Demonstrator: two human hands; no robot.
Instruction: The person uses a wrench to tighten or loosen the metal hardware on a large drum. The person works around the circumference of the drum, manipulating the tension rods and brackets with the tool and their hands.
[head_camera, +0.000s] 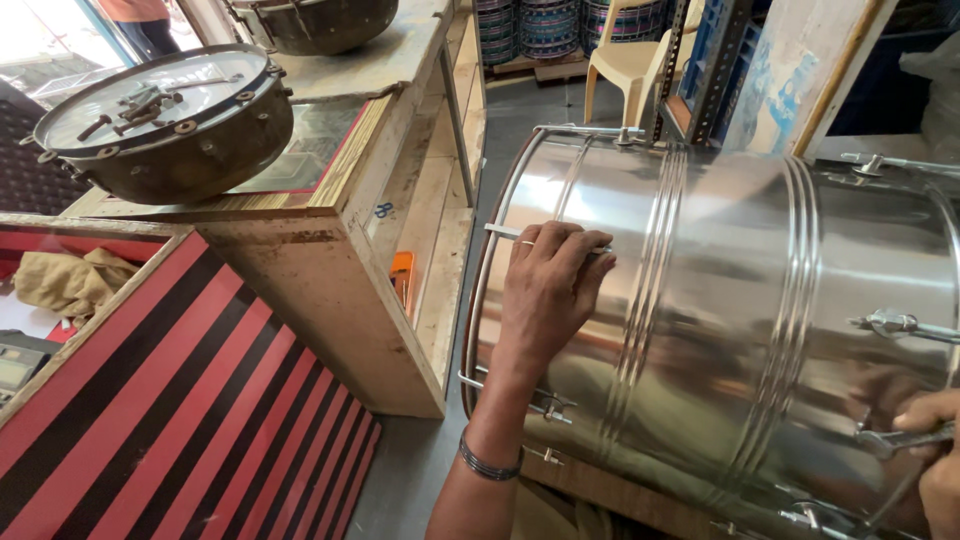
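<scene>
The left forearm is seen rising from the bottom centre of the frame, a dark bangle (490, 465) worn at the wrist. The left hand (548, 290) is laid palm-down on the shiny steel drum (740, 300), its fingers curled over a thin tension rod (505, 232) near the drum's left rim; the rod is grasped loosely rather than clenched. A ring is worn on one finger.

The right hand (935, 450) is cut off at the lower right edge of the frame. It is closed around a small metal tool (900, 440) set against a lug on the drum's side.

The drum lies on its side, filling the right half of the frame. In the upper left, an old brown drum (170, 130) is rested on a wooden counter (330, 270), with loose bolts lying on its skin. A red-and-black striped panel (170, 420) fills the lower left.
</scene>
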